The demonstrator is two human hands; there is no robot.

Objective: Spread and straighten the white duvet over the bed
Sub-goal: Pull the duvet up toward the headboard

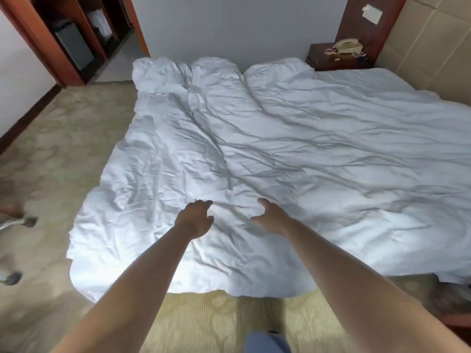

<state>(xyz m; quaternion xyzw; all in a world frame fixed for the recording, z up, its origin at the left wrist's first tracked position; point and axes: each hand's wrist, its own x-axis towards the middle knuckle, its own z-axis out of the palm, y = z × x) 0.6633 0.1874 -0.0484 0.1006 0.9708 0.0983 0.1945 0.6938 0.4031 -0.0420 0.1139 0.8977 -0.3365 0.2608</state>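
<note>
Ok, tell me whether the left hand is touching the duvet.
Cannot tell. In the head view the left hand is over the white duvet with loosely curled fingers, but from above neither contact nor a gap shows plainly.

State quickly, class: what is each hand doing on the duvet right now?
Left hand: open, fingers loosely curled over the white duvet, holding nothing.
Right hand: open, over the duvet, holding nothing.
</note>
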